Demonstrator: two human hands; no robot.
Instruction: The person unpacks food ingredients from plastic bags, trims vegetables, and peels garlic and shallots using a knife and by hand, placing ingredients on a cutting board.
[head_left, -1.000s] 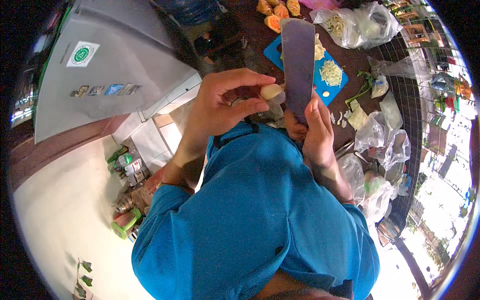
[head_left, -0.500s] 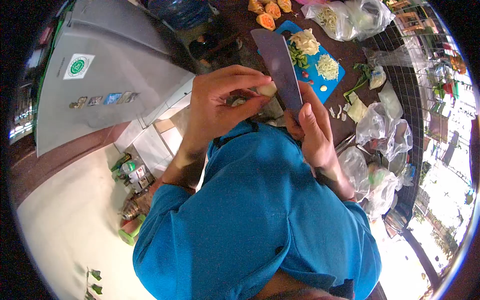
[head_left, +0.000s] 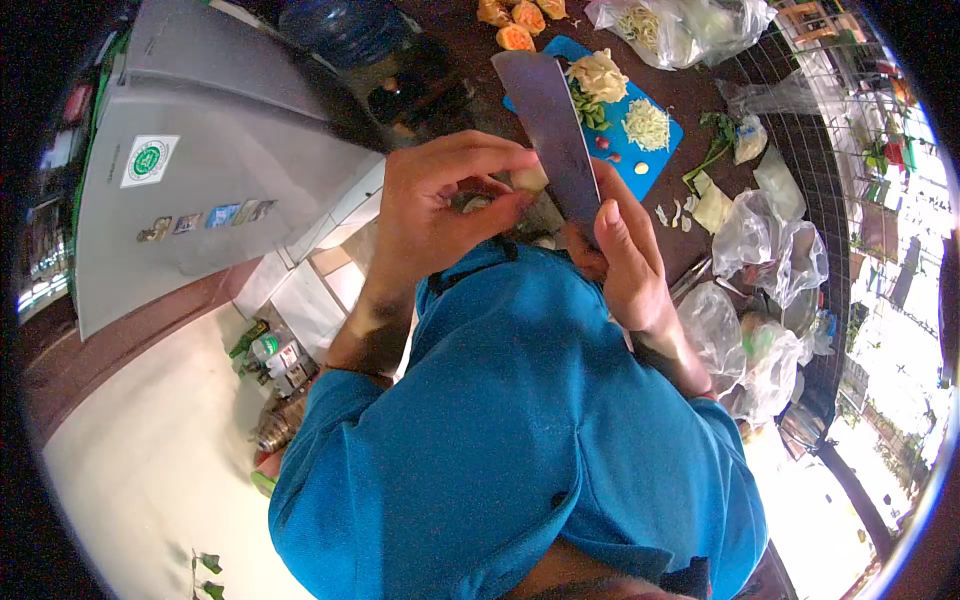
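Note:
My left hand [head_left: 445, 200] pinches a small pale piece, which looks like a garlic clove [head_left: 530, 179], between thumb and fingertips. In my right hand [head_left: 632, 255] is a kitchen knife [head_left: 550, 120], its broad blade pointing up and away from me beside the clove. The grip hides the knife's handle. Beyond the blade lies a blue cutting board [head_left: 652, 178] on the dark table. It carries a pile of white shreds [head_left: 647, 125], pale slices [head_left: 598, 75], chopped green pieces [head_left: 588, 107], small reddish shallots [head_left: 602, 142] and a small pale clove [head_left: 641, 168].
Orange-fleshed pieces [head_left: 516, 38] lie at the table's far side. Clear plastic bags [head_left: 745, 235] and a bag with pale shreds [head_left: 665, 35] line the right. White peel scraps [head_left: 677, 213] lie near the board. A grey refrigerator [head_left: 230, 150] stands at left.
The whole view has shifted slightly, with the board and bags a little to the left. Both hands keep their grips, and the knife and clove stay close together.

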